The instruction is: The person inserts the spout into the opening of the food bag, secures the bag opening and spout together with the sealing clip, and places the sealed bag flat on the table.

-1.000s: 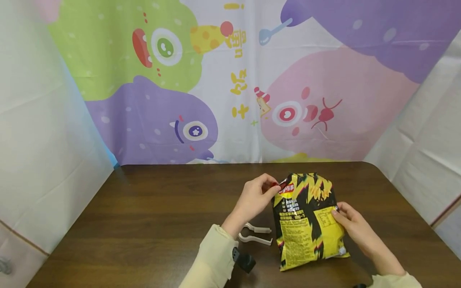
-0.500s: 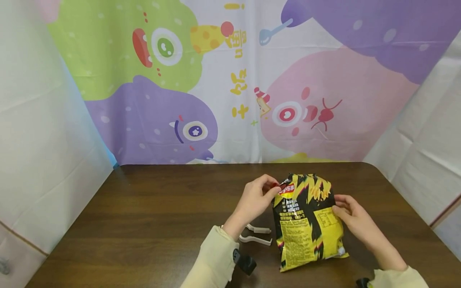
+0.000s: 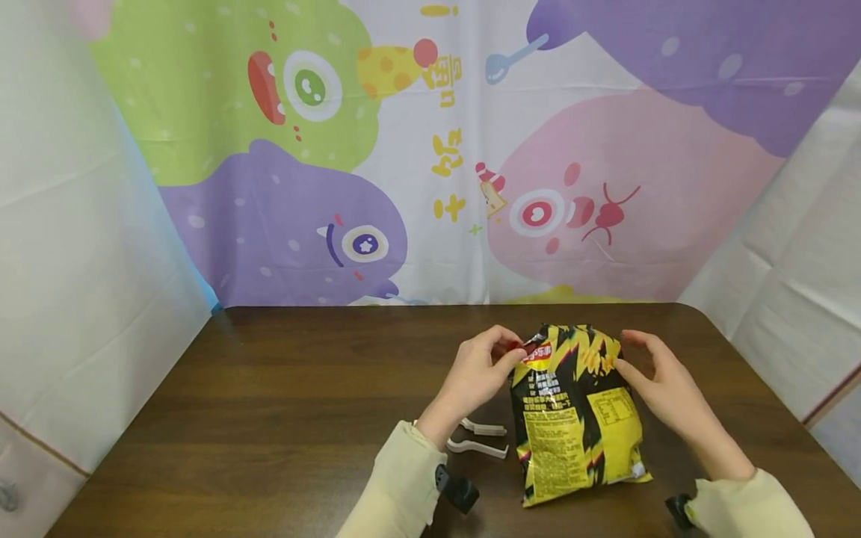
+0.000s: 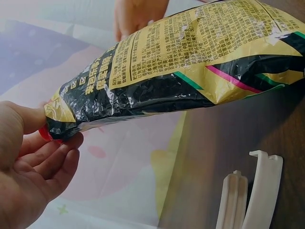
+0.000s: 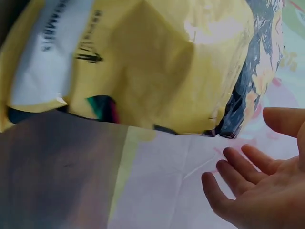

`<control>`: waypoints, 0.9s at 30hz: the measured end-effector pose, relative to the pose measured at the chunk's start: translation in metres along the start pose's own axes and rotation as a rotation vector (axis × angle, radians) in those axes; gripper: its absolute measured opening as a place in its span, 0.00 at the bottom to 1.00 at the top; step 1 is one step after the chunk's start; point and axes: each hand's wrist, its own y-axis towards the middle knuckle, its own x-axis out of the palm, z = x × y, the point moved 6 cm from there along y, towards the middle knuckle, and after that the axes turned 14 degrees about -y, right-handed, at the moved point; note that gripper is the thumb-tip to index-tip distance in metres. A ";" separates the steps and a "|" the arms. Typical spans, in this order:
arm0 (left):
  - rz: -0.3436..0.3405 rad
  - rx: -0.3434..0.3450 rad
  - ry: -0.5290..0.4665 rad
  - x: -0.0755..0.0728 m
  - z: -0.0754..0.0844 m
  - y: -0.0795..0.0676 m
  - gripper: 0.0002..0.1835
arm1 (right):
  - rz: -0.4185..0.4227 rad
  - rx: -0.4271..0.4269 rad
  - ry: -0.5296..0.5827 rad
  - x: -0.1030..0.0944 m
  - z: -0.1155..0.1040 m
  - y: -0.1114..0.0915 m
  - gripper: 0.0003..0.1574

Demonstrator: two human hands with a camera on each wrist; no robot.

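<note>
A black and yellow snack bag (image 3: 578,418), puffed and printed with text, stands tilted on the dark table at the right. My left hand (image 3: 479,368) pinches its upper left corner between thumb and fingers; the left wrist view shows the corner (image 4: 59,112) gathered there. Beside the bag's upper right edge is my right hand (image 3: 662,381), its thumb and fingers spread apart. In the right wrist view those fingers (image 5: 238,179) hold nothing and lie just off the bag's edge. A white bag clip (image 3: 477,447), its two arms spread, lies left of the bag, partly behind my left wrist.
The brown wooden table (image 3: 282,403) reaches back to a hanging cloth (image 3: 444,261) printed with cartoon monsters. White cloth panels (image 3: 794,246) close in both sides. Black wrist-worn devices (image 3: 459,493) sit at both cuffs.
My right hand has let go of the bag's right edge and moved up along it toward the top corner, fingers spreading. The left hand keeps its pinch in the same place.
</note>
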 end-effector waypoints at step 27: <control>-0.035 0.014 -0.012 0.002 0.007 -0.001 0.07 | -0.154 -0.175 -0.122 0.010 -0.055 0.033 0.48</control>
